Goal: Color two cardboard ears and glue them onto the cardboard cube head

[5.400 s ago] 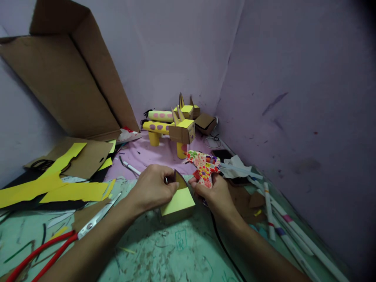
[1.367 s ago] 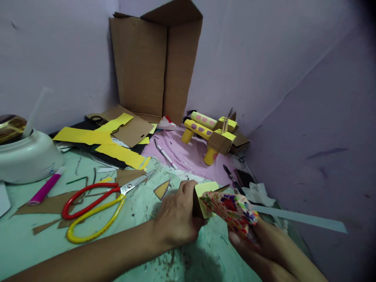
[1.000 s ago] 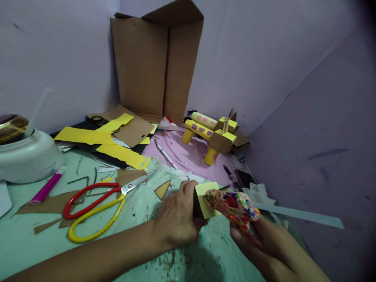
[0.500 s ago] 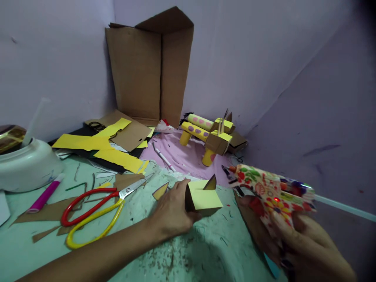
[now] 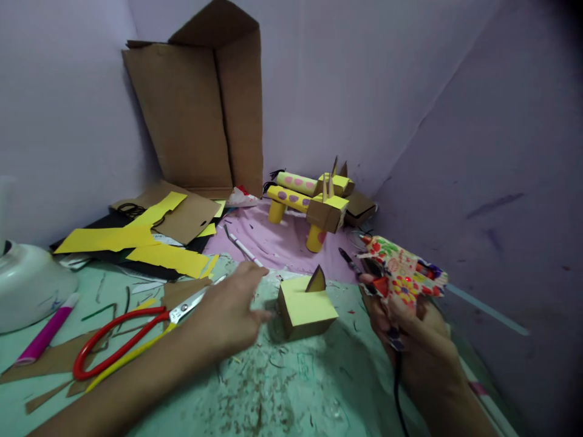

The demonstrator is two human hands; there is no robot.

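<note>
Closest to me is the green table [image 5: 255, 394], pretty scuffed, with pen scribbles and little scraps all over it. My right hand [image 5: 421, 334] is wrapped around the handle of a flowery glue gun [image 5: 405, 273], which has a red light glowing on its side. Nozzle's tilted up and to the left, a black cord [image 5: 398, 388] hangs off the bottom, and a long pale glue stick [image 5: 487, 309] pokes out the back.

My left hand [image 5: 237, 306] is a bit blurry, fingers stretched out and thumb apart, no grip on anything I can see. It's just beside the little box [image 5: 307, 309], with a small gap between. That box sits on the table between my hands: yellow on top, brown cardboard sides, one pointed cardboard piece [image 5: 316, 280] standing up from the top.

Over on the left, the scissors [image 5: 170, 314] lie partly behind my forearm, with a magenta marker [image 5: 45, 334] and a white pot [image 5: 31, 291] past them.

Further back there's a pile of yellow paper [image 5: 109, 238], then a pink cloth [image 5: 273, 255] with a spotted yellow animal figure [image 5: 286, 198] standing on it and a paler one [image 5: 296, 181] right behind. A big cardboard box [image 5: 191, 115] leans against the wall [image 5: 319, 79].
</note>
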